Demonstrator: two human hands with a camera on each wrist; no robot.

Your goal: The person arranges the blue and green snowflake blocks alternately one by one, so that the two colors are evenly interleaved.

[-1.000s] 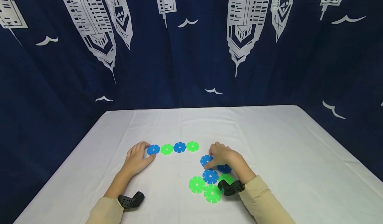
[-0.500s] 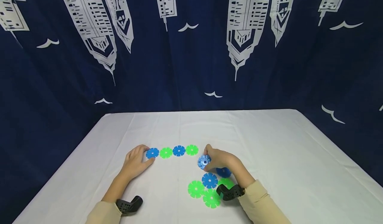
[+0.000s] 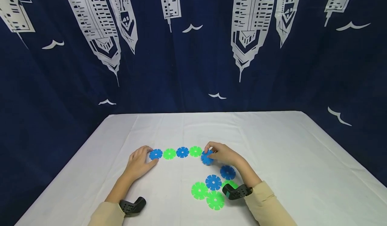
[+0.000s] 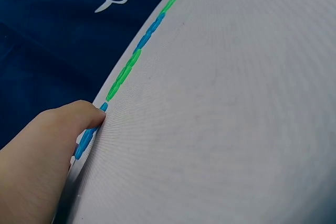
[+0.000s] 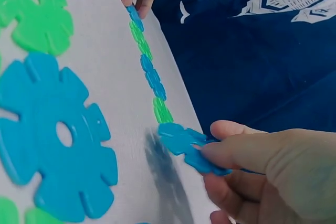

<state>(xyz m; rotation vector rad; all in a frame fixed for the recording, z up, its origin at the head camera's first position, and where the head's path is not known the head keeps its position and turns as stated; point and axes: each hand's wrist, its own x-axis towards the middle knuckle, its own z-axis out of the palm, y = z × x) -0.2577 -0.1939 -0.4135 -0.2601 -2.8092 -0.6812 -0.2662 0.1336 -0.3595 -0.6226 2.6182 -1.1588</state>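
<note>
Since the earlier frame, the right hand (image 3: 224, 154) has carried its blue disc (image 3: 207, 159) up from the loose pile (image 3: 213, 185) to the row's (image 3: 175, 152) right end, just beside the last green disc (image 3: 195, 151). Across the white surface (image 3: 287, 159), the left hand (image 3: 139, 161) rests relaxed, fingertips touching the row's first blue disc (image 3: 155, 154). Pinched at its rim, the held disc looks light, thin, stiff and notched.

A counter (image 3: 272, 142) covered in a plain white cloth, faintly creased, fills the foreground. Behind it hangs a dark navy curtain (image 3: 60, 95) printed with white upside-down skyscrapers and small white birds. Lighting is even, without hard shadows.
</note>
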